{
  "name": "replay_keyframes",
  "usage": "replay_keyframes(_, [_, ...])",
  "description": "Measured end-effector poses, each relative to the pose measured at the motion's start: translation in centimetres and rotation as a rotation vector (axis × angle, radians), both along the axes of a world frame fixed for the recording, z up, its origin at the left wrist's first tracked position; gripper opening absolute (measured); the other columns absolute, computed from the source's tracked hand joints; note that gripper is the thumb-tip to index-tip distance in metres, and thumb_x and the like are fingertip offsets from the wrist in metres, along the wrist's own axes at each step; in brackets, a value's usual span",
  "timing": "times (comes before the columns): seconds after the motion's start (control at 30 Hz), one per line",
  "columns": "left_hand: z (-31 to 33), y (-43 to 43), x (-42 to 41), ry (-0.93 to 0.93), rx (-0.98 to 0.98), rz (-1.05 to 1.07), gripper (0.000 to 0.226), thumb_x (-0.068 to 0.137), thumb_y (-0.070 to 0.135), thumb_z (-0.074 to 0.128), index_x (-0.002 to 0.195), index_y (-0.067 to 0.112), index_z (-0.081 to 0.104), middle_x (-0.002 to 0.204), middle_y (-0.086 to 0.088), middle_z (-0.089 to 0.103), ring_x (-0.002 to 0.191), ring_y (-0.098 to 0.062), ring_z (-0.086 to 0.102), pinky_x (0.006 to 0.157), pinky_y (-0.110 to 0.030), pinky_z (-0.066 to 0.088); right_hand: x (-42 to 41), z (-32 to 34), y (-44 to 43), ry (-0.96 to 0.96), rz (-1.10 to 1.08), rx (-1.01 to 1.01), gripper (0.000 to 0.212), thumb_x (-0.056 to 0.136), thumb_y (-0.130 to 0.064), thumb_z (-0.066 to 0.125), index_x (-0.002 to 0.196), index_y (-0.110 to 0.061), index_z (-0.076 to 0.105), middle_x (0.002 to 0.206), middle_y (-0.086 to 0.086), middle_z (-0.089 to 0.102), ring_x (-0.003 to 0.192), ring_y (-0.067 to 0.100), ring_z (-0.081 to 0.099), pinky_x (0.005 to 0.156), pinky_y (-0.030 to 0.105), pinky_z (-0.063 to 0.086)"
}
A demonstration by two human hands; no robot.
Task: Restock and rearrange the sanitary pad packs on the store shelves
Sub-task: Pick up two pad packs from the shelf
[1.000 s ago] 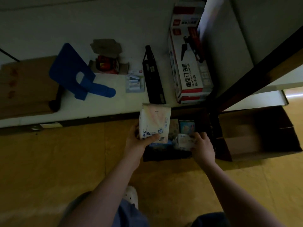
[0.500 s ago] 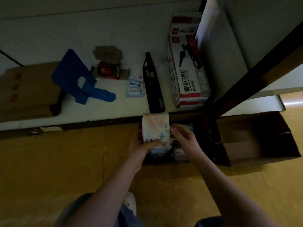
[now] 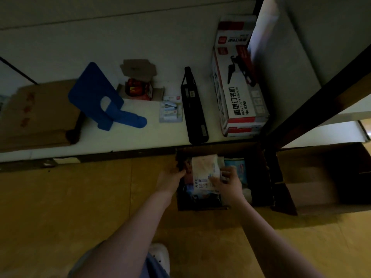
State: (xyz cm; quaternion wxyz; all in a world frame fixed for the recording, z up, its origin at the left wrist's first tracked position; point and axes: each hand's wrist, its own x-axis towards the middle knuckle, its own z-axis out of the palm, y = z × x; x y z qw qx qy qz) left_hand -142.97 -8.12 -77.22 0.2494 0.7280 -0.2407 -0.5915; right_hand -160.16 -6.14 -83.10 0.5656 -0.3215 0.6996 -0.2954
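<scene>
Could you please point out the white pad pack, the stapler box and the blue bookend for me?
pad pack (image 3: pixel 203 168), head view, on its pale upper face.
stapler box (image 3: pixel 240 97), head view, on its printed white face.
blue bookend (image 3: pixel 90 91), head view, on its upright plate.

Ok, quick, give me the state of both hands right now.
Left hand: at the left side of the pack; grip cannot be told.
Right hand: holding the pack.
</scene>
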Motion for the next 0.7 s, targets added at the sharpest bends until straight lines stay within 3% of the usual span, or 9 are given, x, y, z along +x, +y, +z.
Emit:
replay_keyframes(0.07, [-0.1,-0.5,-0.1,-0.007,0.009,0.004,0.015,0.095,0.007,0.055,0.093,0.021,0.052,0.093,-0.002,0.060,0.083,-0.017,0.057,0.066,-0.024,0.043,0.4,-0.9,-0.5,0.014,0.006,-0.013,0.034,0.087,-0.012,0.067,0.110,-0.018,0.043,0.102,-0.005,0.053,0.097,0.018,0.058,0.072,0.032,0.057])
replay_keyframes(0.13, [-0.5,-1.1,0.0,-0.012,0.011,0.008,0.026,0.094,0.002,0.051,0.078,0.022,0.051,0.081,-0.001,0.056,0.074,-0.015,0.054,0.069,-0.027,0.044,0.8,-1.8,-0.8,0.022,0.020,-0.019,0.032,0.088,-0.011,0.067,0.109,-0.017,0.044,0.095,-0.010,0.052,0.094,0.014,0.056,0.070,0.029,0.055])
replay_keyframes(0.2, [-0.6,-1.6,0.0,-0.035,-0.003,-0.035,0.020,0.094,0.002,0.050,0.092,0.019,0.060,0.091,-0.003,0.062,0.086,-0.020,0.060,0.083,-0.034,0.049,1.4,-2.9,-1.2,0.071,0.037,-0.004,0.031,0.087,-0.013,0.068,0.109,-0.016,0.047,0.094,-0.011,0.053,0.091,0.012,0.056,0.068,0.025,0.054])
replay_keyframes(0.3, [-0.4,-2.2,-0.7,-0.072,-0.038,-0.080,0.036,0.092,0.003,0.048,0.125,0.014,0.056,0.114,-0.011,0.063,0.104,-0.028,0.060,0.094,-0.042,0.049,2.4,-4.6,-1.8,0.128,0.101,0.019,0.026,0.088,-0.015,0.067,0.110,-0.012,0.053,0.108,0.008,0.058,0.101,0.022,0.058,0.080,0.035,0.054])
replay_keyframes(0.37, [-0.8,-2.6,-0.8,-0.081,-0.037,-0.098,0.025,0.094,0.003,0.046,0.108,0.015,0.062,0.106,-0.009,0.063,0.094,-0.023,0.061,0.083,-0.034,0.052,3.2,-5.0,-2.1,0.092,0.189,0.038,0.029,0.093,-0.014,0.060,0.121,-0.011,0.055,0.114,0.011,0.059,0.104,0.020,0.056,0.080,0.030,0.047])
replay_keyframes(0.43, [-0.7,-2.6,-1.1,-0.070,-0.030,-0.081,0.031,0.095,-0.003,0.040,0.087,0.020,0.059,0.088,-0.001,0.058,0.077,-0.013,0.056,0.066,-0.023,0.049,3.8,-5.0,-2.2,0.061,0.253,0.060,0.035,0.096,-0.015,0.055,0.131,-0.012,0.052,0.123,0.009,0.058,0.111,0.020,0.055,0.085,0.029,0.048])
replay_keyframes(0.47, [-0.8,-2.5,-1.2,-0.075,-0.025,-0.094,0.034,0.095,-0.005,0.037,0.092,0.020,0.060,0.089,-0.001,0.058,0.078,-0.012,0.056,0.066,-0.023,0.050,3.9,-4.7,-2.2,0.041,0.254,0.082,0.037,0.098,-0.017,0.053,0.135,-0.014,0.050,0.128,0.009,0.057,0.114,0.023,0.055,0.090,0.033,0.050])
replay_keyframes(0.57, [-0.8,-2.2,-1.2,-0.124,-0.028,-0.120,0.041,0.095,-0.003,0.040,0.130,0.014,0.055,0.123,-0.012,0.058,0.108,-0.025,0.057,0.095,-0.038,0.050,3.6,-4.3,-1.9,-0.012,0.241,0.124,0.042,0.099,-0.023,0.051,0.140,-0.019,0.045,0.130,0.009,0.055,0.116,0.027,0.055,0.095,0.047,0.051])
replay_keyframes(0.7, [-0.2,-1.5,-1.1,-0.209,-0.130,-0.161,0.032,0.099,0.018,0.050,0.131,0.015,0.054,0.122,-0.003,0.057,0.115,-0.023,0.054,0.094,-0.031,0.046,2.7,-2.7,-1.6,-0.073,0.171,0.105,0.042,0.100,-0.021,0.049,0.142,-0.020,0.042,0.137,0.007,0.051,0.125,0.027,0.051,0.101,0.044,0.047])
